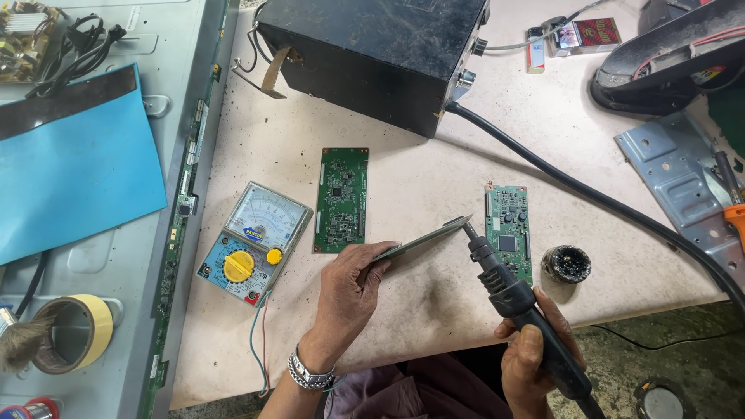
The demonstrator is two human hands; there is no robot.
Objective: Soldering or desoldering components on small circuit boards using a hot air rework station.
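Fingers of the left hand [345, 287] pinch a narrow circuit board [423, 239], tilted edge-up above the table [434, 186]; the right hand [535, 353] grips a black soldering iron [512, 291], tip touching the board's far end. Steady wrists and brief tip contact would serve best.

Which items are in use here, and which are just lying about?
In use: left hand holding tilted circuit board; right hand holding soldering iron, tip at the board's edge.
Lying about: analog multimeter, two flat green boards, black box, tape roll.
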